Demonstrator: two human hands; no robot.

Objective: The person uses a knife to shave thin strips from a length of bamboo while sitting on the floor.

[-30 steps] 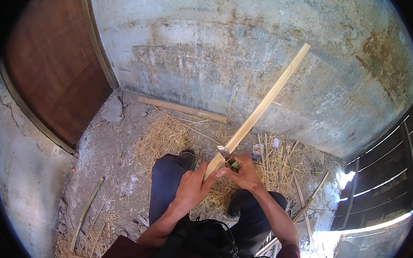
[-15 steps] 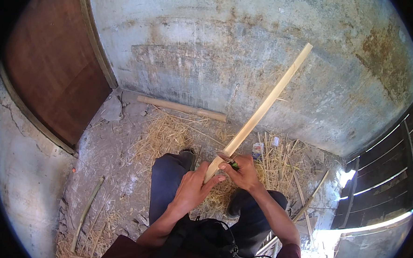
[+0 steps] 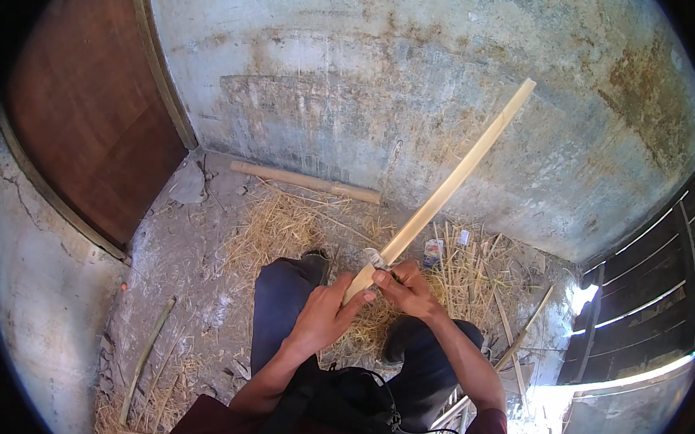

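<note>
A long pale split-bamboo strip [image 3: 460, 174] slants from between my knees up to the right, its far end in front of the wall. My left hand [image 3: 325, 314] is closed round the strip's near end, thumb along its side. My right hand [image 3: 409, 289] is closed on a knife [image 3: 375, 258]; its short blade lies across the strip just beyond my left fingers and catches the light. Most of the knife's handle is hidden inside my right hand.
Bamboo shavings [image 3: 280, 231] cover the floor before my feet. A bamboo pole [image 3: 306, 182] lies along the base of the stained wall [image 3: 314, 97]. More sticks [image 3: 523, 336] lie to the right, and a greenish stick [image 3: 147, 360] at left. A brown door [image 3: 94, 101] stands at far left.
The strip's far end has shifted slightly right and down. The knife blade has tilted and now shines bright. Both hands keep their hold in nearly the same place.
</note>
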